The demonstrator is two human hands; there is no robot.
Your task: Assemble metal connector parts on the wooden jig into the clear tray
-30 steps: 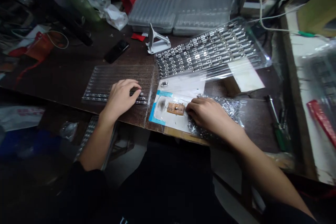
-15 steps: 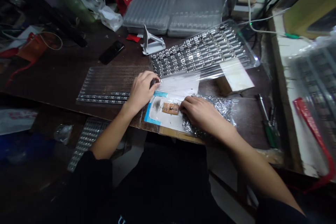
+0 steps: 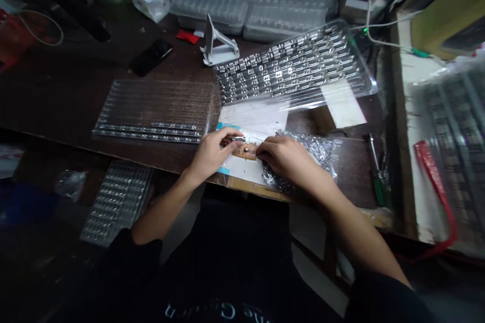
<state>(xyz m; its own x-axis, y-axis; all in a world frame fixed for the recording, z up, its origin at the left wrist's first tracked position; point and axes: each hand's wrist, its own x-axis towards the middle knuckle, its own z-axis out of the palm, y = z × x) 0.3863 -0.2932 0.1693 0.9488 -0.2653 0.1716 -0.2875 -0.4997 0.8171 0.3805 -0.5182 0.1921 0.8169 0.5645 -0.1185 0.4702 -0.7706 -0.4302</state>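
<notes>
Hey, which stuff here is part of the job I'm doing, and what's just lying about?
In the job, it seems:
- small metal part in your left hand
- orange-brown block
- bag of small parts
- part-filled clear tray

Probably just lying about:
- black phone
- white stand
- green-handled tool

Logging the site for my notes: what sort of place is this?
Probably a small workshop bench for assembling little metal parts: clear trays hold rows of them, a plastic bag is heaped with more, and a green-handled screwdriver lies nearby.
</notes>
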